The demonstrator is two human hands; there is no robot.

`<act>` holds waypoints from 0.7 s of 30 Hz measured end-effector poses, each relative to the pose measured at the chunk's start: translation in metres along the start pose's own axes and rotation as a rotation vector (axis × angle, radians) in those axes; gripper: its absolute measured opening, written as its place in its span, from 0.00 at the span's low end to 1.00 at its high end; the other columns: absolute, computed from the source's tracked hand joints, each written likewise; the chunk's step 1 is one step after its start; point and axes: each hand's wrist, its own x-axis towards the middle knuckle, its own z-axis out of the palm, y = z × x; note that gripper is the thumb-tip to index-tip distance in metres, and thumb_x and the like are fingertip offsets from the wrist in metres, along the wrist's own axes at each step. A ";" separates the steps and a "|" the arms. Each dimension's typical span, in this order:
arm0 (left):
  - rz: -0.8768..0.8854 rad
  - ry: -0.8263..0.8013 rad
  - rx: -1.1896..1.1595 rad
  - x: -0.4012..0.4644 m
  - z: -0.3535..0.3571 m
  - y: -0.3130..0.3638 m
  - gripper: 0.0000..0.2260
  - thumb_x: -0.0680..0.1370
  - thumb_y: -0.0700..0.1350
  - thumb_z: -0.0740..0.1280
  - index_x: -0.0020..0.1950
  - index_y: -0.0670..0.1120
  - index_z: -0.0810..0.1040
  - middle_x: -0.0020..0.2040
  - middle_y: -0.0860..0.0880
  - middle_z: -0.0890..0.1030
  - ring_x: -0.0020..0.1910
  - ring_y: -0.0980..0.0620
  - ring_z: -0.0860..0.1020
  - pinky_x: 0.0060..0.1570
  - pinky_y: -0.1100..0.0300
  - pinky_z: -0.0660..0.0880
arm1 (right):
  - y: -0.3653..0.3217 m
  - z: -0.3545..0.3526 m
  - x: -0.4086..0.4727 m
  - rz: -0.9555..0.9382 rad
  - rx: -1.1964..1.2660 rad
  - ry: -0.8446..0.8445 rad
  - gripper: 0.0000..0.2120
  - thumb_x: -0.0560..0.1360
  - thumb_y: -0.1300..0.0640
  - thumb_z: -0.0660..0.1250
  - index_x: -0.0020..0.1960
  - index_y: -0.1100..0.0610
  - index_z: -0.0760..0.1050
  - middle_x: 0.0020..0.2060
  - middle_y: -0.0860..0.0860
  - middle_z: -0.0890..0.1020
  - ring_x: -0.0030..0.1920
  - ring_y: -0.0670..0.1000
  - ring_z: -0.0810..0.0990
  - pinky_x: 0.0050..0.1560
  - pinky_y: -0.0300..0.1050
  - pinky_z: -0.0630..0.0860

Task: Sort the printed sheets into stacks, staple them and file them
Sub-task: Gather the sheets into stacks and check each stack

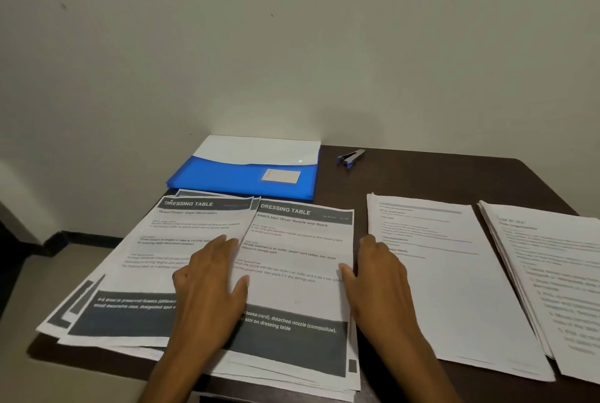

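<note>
Several printed "Dressing Table" sheets [298, 276] with dark grey bands lie fanned out at the near left of the dark table [406, 172]. My left hand [211, 282] rests flat on the leftmost top sheet [168, 250], fingers spread. At the right edge of that pile my right hand [376, 276] lies with its thumb touching the paper. Two more stacks of plain text sheets lie to the right, one in the middle [448, 272] and one at the far right [552, 279]. A blue folder [240, 178] and a small stapler [350, 157] lie at the back.
The table stands against a pale wall [292, 45]. Its left edge is partly overhung by the fanned sheets, with floor [48, 289] below. The far right stack runs out of view.
</note>
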 end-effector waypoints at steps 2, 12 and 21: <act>-0.008 0.023 -0.027 -0.001 0.002 -0.009 0.27 0.77 0.41 0.75 0.75 0.47 0.73 0.75 0.44 0.74 0.73 0.41 0.71 0.69 0.39 0.64 | -0.007 0.001 -0.001 0.019 -0.034 -0.015 0.22 0.83 0.43 0.66 0.72 0.53 0.67 0.65 0.50 0.76 0.63 0.48 0.77 0.59 0.38 0.73; -0.031 0.111 -0.135 0.000 0.012 -0.031 0.18 0.78 0.36 0.73 0.68 0.44 0.79 0.70 0.42 0.79 0.68 0.39 0.77 0.66 0.39 0.67 | -0.029 0.013 0.003 0.140 0.008 -0.053 0.18 0.81 0.45 0.70 0.60 0.54 0.68 0.61 0.51 0.80 0.52 0.51 0.78 0.46 0.40 0.68; -0.067 0.080 -0.154 0.002 0.010 -0.030 0.16 0.80 0.39 0.72 0.68 0.45 0.79 0.72 0.45 0.77 0.71 0.42 0.74 0.70 0.41 0.64 | -0.018 0.011 0.004 0.104 0.229 0.011 0.08 0.82 0.51 0.69 0.55 0.52 0.71 0.60 0.50 0.82 0.45 0.45 0.73 0.36 0.29 0.66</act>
